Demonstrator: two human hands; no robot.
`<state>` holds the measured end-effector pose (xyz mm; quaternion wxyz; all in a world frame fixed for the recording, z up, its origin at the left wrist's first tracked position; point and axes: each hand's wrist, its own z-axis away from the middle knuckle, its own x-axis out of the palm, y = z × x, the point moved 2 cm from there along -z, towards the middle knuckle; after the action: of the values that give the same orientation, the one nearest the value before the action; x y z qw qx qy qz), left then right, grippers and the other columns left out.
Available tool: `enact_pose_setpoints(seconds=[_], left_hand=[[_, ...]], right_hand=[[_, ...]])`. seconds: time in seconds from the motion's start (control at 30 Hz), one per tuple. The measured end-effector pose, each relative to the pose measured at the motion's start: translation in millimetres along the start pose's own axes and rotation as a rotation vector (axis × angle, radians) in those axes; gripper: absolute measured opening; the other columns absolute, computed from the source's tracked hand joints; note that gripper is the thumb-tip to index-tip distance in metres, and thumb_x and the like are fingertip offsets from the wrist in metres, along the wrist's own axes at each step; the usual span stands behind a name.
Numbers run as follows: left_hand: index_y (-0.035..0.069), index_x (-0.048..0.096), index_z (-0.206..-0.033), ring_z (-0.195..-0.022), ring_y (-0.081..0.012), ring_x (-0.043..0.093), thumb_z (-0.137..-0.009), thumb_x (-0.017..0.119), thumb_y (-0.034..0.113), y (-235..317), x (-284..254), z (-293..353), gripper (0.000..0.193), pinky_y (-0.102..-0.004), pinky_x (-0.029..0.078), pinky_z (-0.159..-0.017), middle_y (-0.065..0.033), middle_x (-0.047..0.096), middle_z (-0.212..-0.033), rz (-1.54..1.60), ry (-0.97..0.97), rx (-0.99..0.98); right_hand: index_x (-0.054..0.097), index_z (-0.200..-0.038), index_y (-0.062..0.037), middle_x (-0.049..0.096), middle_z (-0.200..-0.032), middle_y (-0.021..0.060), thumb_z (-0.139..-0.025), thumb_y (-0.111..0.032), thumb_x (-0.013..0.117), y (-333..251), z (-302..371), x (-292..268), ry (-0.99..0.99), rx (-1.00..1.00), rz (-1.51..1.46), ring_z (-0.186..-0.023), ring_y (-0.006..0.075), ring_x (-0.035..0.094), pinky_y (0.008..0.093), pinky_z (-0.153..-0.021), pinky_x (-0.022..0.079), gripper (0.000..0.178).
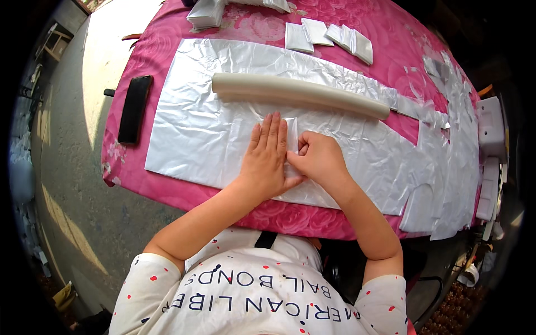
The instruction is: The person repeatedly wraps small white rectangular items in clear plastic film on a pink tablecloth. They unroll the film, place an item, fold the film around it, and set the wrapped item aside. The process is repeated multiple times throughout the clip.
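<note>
My left hand [264,162] lies flat, fingers stretched forward, on a small folded white plastic bag [292,127]. Just right of it, my right hand [322,159] is closed, thumb and curled fingers pinching the folded bag's right edge. Part of that bag is hidden beneath both hands. Under it spreads a broad layer of thin white plastic bags [190,117], creased and shiny, with handle-like cut ends toward the right. Beyond my hands a long beige tube [301,94] rests across the layer, with a thin metal rod poking from its right end.
A pink floral cloth [257,28] covers the table. Small folded plastic packets [315,32] lie at the far side, near a stack of folded plastic [206,14]. A black phone [134,110] sits at the left edge. White plastic containers [491,128] stand beyond the right edge.
</note>
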<state>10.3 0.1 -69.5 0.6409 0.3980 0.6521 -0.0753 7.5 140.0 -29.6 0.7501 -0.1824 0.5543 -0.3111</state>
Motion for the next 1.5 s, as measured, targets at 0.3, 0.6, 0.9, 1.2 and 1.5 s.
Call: enact_pose_setpoints(seconds=[0.3, 0.6, 0.9, 1.2, 1.5], left_hand=[[-0.003, 0.015, -0.140, -0.136, -0.0380, 0.014, -0.077, 0.060, 0.041, -3.3, -29.1, 19.1, 0.089, -0.0510, 0.006, -0.109, -0.0235, 0.016, -0.146, 0.136, 0.143, 0.029], [0.003, 0.065, -0.100, -0.091, -0.0211, 0.062, -0.078, 0.062, 0.011, -28.5, -72.1, 163.6, 0.024, -0.0288, 0.047, -0.084, -0.0121, 0.065, -0.100, 0.881, -0.322, -0.309], [-0.006, 0.056, -0.104, -0.090, -0.0194, 0.061, -0.091, 0.049, 0.015, -37.7, -42.9, 204.1, 0.025, -0.0324, 0.047, -0.082, -0.0142, 0.062, -0.102, 1.789, 0.029, -1.234], [0.004, 0.065, -0.079, -0.060, -0.0192, 0.063, -0.074, 0.068, 0.009, -36.9, -87.8, 182.9, 0.008, -0.0268, 0.048, -0.052, -0.0084, 0.066, -0.074, 0.492, -0.049, -0.475], [0.004, 0.058, -0.111, -0.096, -0.0264, 0.061, -0.072, 0.072, 0.012, -41.3, -131.3, 34.5, 0.042, -0.0330, 0.049, -0.080, -0.0134, 0.062, -0.109, 0.492, 0.049, -0.102]], right_hand=[[0.060, -0.093, -0.0049, 0.062, -0.090, 0.0108, -0.066, -0.018, 0.073, 10.2, 27.9, -19.5, 0.165, -0.274, 0.293, -0.083, 0.0273, 0.059, 0.0366, -0.071, 0.047, 0.033], [0.038, -0.133, -0.0044, 0.029, -0.141, 0.0188, -0.077, -0.053, 0.058, -29.2, -16.1, 41.9, 0.075, -0.795, 0.351, -0.132, 0.0335, 0.025, 0.0462, -0.108, 0.020, 0.077], [0.025, -0.139, -0.0016, 0.012, -0.148, 0.0203, -0.085, -0.050, 0.049, -87.5, 68.3, 148.4, -0.255, -0.759, 0.117, -0.138, 0.0327, 0.006, 0.0452, -0.111, 0.007, 0.077], [0.044, -0.126, -0.0018, 0.026, -0.142, 0.0209, -0.082, -0.036, 0.055, -92.9, 94.3, 112.3, -0.138, -1.055, 0.094, -0.138, 0.0310, 0.012, 0.0504, -0.110, 0.002, 0.057], [0.063, -0.087, -0.0055, 0.058, -0.081, 0.0048, -0.076, -0.003, 0.066, -42.9, 19.2, -53.0, 0.293, -0.781, -0.125, -0.080, 0.0240, 0.054, 0.0416, -0.089, 0.041, 0.012]])
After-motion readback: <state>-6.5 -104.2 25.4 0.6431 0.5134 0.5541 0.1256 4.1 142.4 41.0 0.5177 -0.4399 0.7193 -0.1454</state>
